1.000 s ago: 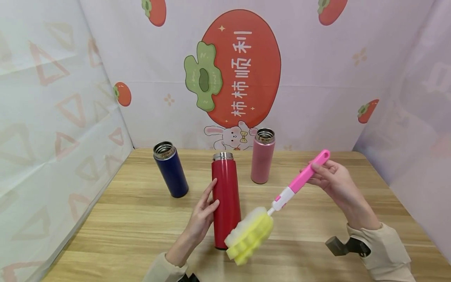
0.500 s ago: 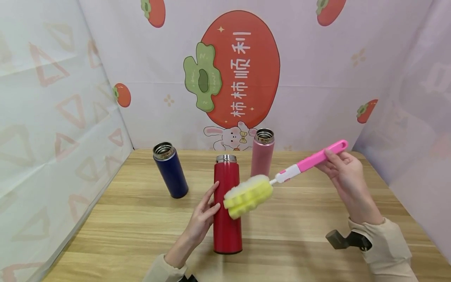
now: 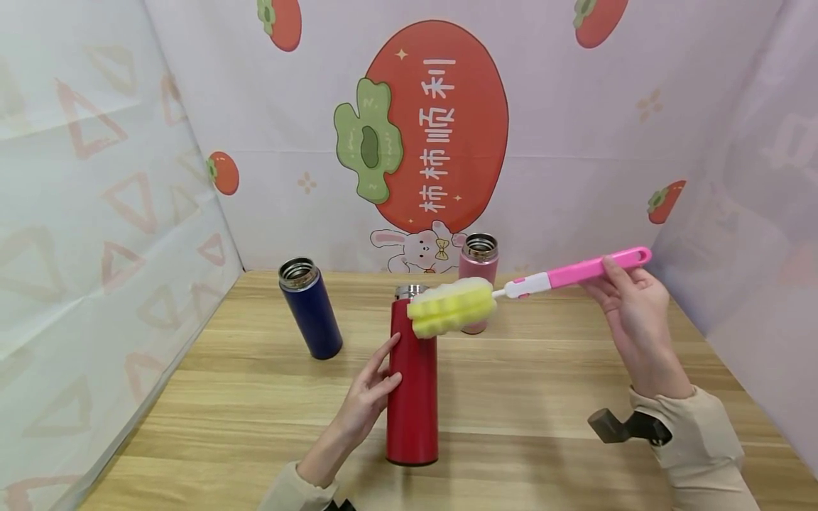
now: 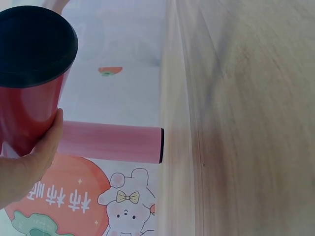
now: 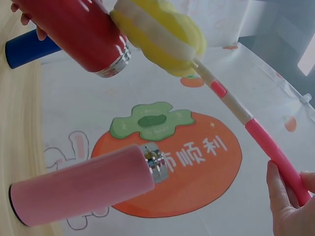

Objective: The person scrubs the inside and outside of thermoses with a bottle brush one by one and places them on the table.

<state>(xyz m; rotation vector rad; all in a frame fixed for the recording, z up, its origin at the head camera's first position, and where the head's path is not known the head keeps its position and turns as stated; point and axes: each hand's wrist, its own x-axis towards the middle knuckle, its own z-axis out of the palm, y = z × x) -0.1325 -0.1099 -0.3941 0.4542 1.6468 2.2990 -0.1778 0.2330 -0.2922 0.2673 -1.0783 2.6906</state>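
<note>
My left hand [image 3: 363, 401] grips the side of a tall red thermos bottle [image 3: 412, 408], which has no lid and shows a steel neck. The left wrist view looks at its black base [image 4: 37, 46], held up off the table. In my right hand [image 3: 639, 326] is a bottle brush [image 3: 537, 282], pinched by its pink handle [image 5: 275, 152] and held almost level. Its yellow and white sponge head [image 3: 454, 309] overlaps the upper part of the red bottle in the head view. The right wrist view has the sponge close against the bottle's side, just below the neck.
A dark blue thermos bottle [image 3: 311, 312] stands uncapped at the left on the wooden table [image 3: 255, 419]. Behind the sponge stands a pink thermos bottle [image 5: 83, 184], also uncapped. Printed cloth [image 3: 569, 121] hangs at the back and both sides.
The brush has swung up from beside the red bottle's base to near its top, turning almost level. My right hand has risen a little rightward; the red bottle has shifted slightly toward me.
</note>
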